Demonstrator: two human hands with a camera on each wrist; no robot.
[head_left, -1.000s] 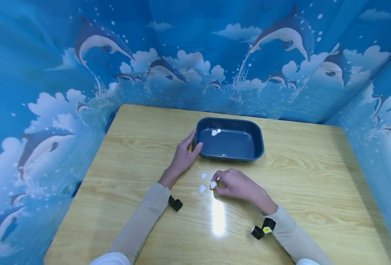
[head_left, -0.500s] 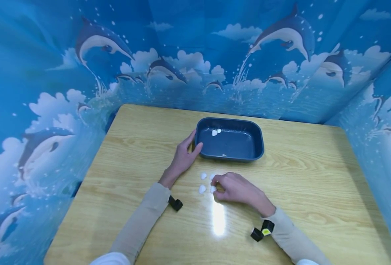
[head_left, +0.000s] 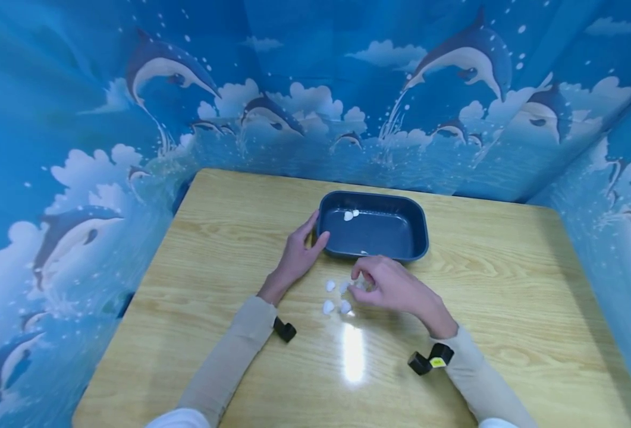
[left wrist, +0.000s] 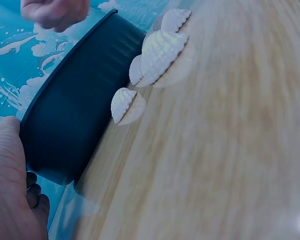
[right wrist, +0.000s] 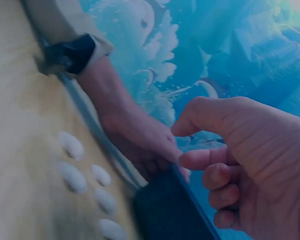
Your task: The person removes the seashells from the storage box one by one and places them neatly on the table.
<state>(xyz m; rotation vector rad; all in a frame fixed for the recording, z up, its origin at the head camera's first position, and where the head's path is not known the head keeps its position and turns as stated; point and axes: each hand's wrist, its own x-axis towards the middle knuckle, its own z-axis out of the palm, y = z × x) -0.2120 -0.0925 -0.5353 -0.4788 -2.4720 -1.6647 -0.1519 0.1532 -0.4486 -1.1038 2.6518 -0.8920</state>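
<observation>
Several white ribbed seashells [head_left: 328, 307] lie on the table in front of a dark blue rectangular tray [head_left: 379, 255]. Two small white shells [head_left: 348, 216] sit inside it near the back left. My left hand [head_left: 296, 249] holds the tray's left end, thumb at the front corner and fingers along the outside. Over the rightmost shells hovers my right hand [head_left: 392, 285], close to the tray's front wall. Its thumb and index finger are apart with nothing between them in the right wrist view, while the other fingers bend loosely. Ribs on a large shell [left wrist: 160, 55] show clearly in the left wrist view.
The wood-grain table [head_left: 229, 238] ends just behind the tray. A blue dolphin-print curtain [head_left: 315, 107] hangs around its back and sides. Black cameras [head_left: 427, 359] are strapped to both wrists, and a bright reflection lies on the near tabletop.
My right hand set a pinched shell down beside the others, let go, and moved away toward the tray and slightly right. The left hand stays at the tray.
</observation>
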